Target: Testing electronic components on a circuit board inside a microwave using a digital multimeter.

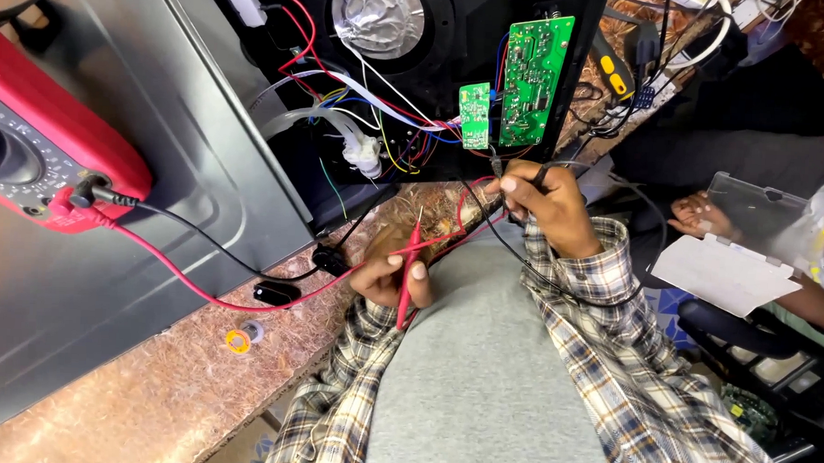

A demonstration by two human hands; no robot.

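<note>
My left hand [390,276] grips a red test probe [410,270], its tip pointing up toward the opened black appliance [417,86]. My right hand [543,201] pinches a black test probe [539,175] just below two green circuit boards [532,76] inside that appliance. Red and black leads run left across the speckled worktop [151,387] to a red multimeter [41,145] lying on a grey metal cover [136,277].
Bundled coloured wires and a clear tube [342,129] fill the appliance beside a round foil-lined part [378,19]. A small yellow ring [237,341] lies on the worktop. At the right another person's hand [696,214] holds a clear plastic piece [755,202] near a white sheet [725,274].
</note>
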